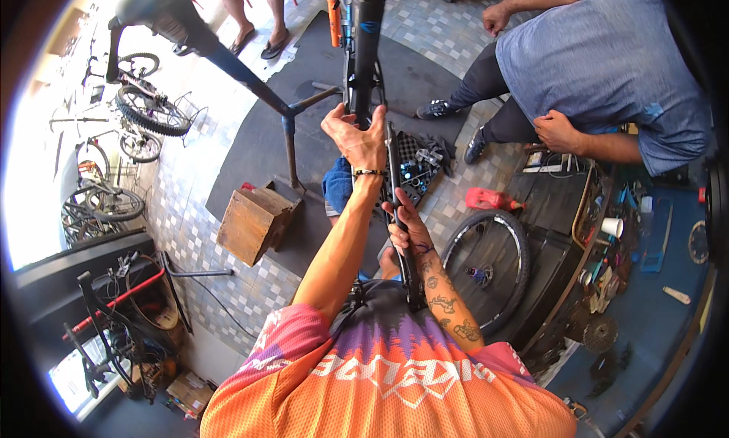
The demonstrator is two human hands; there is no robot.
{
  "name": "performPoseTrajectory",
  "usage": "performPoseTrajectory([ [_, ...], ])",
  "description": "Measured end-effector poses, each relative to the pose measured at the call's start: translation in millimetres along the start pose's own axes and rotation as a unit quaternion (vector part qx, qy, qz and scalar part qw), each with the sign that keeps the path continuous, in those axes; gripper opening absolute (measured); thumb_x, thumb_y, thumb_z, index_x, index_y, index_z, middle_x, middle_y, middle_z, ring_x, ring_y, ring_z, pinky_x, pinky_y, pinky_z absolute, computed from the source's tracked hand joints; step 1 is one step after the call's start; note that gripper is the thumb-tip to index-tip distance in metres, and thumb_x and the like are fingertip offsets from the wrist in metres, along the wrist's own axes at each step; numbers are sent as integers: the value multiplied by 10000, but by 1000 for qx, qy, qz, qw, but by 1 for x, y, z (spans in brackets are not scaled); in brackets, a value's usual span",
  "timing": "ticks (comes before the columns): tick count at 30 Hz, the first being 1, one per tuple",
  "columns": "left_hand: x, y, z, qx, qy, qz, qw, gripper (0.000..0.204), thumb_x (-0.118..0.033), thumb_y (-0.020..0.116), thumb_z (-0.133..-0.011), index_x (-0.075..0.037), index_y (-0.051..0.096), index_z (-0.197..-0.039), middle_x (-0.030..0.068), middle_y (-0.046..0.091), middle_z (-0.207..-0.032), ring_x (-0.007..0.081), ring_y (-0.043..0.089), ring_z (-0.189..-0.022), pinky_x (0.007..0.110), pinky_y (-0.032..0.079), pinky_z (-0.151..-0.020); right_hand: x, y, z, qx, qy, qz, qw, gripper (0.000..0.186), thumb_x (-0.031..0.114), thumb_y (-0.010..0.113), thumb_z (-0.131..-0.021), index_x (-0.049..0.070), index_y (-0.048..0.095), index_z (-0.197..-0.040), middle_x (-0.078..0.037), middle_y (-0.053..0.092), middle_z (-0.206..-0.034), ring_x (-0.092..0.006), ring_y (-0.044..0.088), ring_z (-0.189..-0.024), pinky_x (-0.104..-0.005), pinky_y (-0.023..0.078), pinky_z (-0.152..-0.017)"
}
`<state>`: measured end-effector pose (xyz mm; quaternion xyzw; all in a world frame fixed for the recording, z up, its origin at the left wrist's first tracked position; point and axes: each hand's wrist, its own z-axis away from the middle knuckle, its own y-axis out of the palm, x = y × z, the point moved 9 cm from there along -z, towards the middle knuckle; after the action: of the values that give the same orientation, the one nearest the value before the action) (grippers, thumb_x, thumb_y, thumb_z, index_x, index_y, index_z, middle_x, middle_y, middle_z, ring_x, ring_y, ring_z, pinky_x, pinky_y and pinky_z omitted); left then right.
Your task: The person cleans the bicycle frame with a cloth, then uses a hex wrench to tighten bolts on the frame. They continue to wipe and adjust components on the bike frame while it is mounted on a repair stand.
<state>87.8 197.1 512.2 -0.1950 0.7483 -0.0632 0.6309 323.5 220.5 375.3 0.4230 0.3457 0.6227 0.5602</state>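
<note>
A black bicycle frame (366, 51) hangs upright in front of me, with an orange fork leg (334, 17) beside its top. My left hand (358, 140) reaches up to the lower part of its thick tube, thumb on one side and fingers on the other. Lower down and to the right, my right hand (408, 224) has its fingers closed round a long black frame arm (411, 275), which runs down close to my chest. Whether this arm joins the tube is hidden by my left hand and wrist.
A repair stand (287, 123) rises at the left near a wooden box (254, 224). Tools and parts lie in a tray (418, 168) beyond my hands. At the right are a wheel (486, 275), a red bottle (492, 200), a cluttered blue bench (645, 324) and another person (592, 66).
</note>
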Motion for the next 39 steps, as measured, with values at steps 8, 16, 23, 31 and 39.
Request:
performPoseTrajectory([
  [8, 1, -4, -3, 21, 10, -25, 999, 573, -201, 824, -863, 89, 554, -1276, 189, 550, -1141, 280, 606, -959, 420, 500, -892, 17, 17, -6, 1, -67, 192, 979, 849, 226, 707, -1014, 276, 185, -1682, -71, 610, -1002, -122, 604, -604, -291, 534, -441],
  [16, 7, -8, -6, 20, 2, -5, 1000, 419, -138, 776, -888, 56, 601, -1216, 155, 612, -1084, 271, 660, -908, 412, 526, -847, 32, 0, -24, -52, -93, 372, 922, 700, 149, 635, -959, 51, 262, -1544, -132, 645, -1030, -176, 670, -740, -309, 613, -553],
  [23, -1, -15, -10, 13, 35, -15, 999, 271, -128, 742, -927, 39, 657, -1122, 138, 642, -1010, 248, 690, -830, 382, 558, -774, 86, 6, -68, -201, -228, 615, 728, 998, 497, 809, -894, 29, 267, -1589, -200, 620, -1228, -180, 677, -949, -317, 596, -666],
  [31, 6, -21, -22, 35, 27, 15, 999, 214, -155, 707, -979, 30, 707, -1087, 133, 674, -1011, 236, 712, -818, 353, 569, -750, 106, 62, -126, -250, -89, 619, 739, 810, 632, 587, -1003, 145, 333, -1598, -272, 685, -1273, -438, 689, -1146, -506, 542, -982],
  [39, 26, -22, -40, 90, 41, 10, 995, 193, -170, 741, -938, -9, 779, -1037, 119, 717, -926, 232, 677, -824, 364, 533, -791, 105, 68, -139, -237, -263, 657, 665, 635, 575, 519, -1056, 146, 503, -1524, -242, 692, -1269, -442, 669, -1168, -494, 538, -973],
])
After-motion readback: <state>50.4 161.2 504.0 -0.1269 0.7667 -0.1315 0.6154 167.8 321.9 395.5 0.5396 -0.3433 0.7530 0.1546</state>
